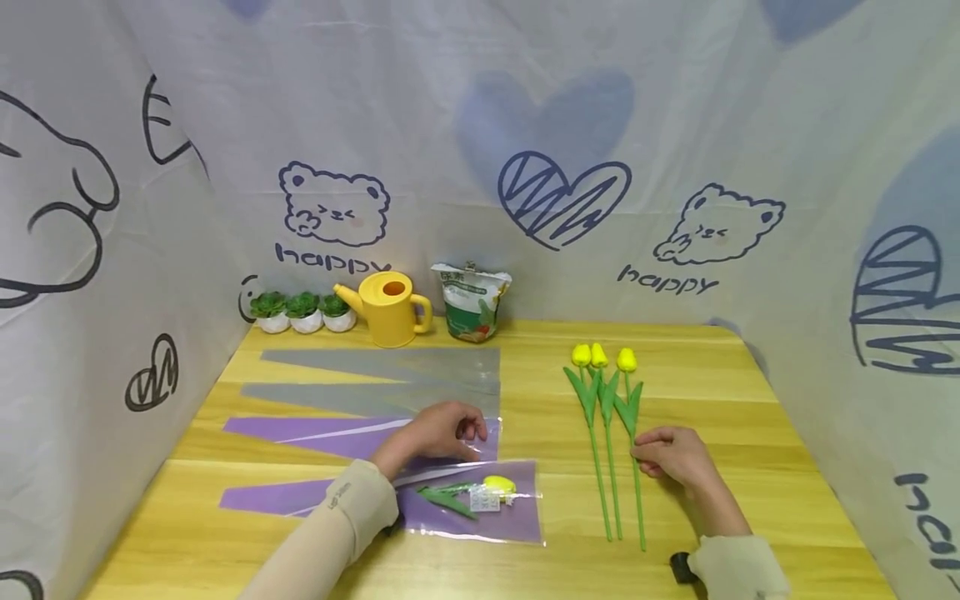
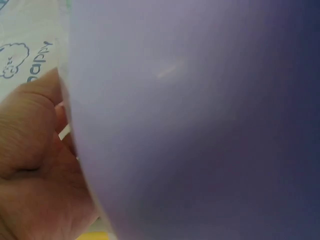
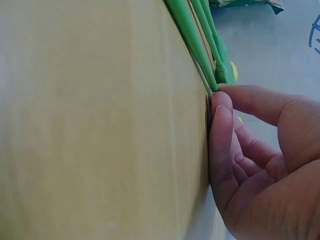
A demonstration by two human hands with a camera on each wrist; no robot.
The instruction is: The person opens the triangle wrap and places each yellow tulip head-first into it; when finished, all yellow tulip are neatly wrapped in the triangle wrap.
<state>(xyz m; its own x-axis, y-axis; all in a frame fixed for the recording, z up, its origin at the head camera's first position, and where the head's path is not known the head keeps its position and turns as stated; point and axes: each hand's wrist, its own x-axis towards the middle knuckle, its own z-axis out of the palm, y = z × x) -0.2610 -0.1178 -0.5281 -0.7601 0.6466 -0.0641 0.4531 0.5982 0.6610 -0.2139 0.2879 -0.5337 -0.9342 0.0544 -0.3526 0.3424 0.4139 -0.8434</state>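
My right hand pinches the stem of the rightmost yellow tulip between thumb and forefinger; in the right wrist view its green stem runs to the fingertips. Two more yellow tulips lie just left of it. Over a purple flower sleeve, my left hand has loosely bent fingers, with a gap between thumb and forefinger. Below it lies another purple sleeve with a yellow tulip and a white label inside. Purple film covers most of the left wrist view.
Two grey sleeves lie behind the purple ones on the wooden table. Along the back stand small potted succulents, a yellow watering can and a white and green bag. Printed cloth surrounds the table.
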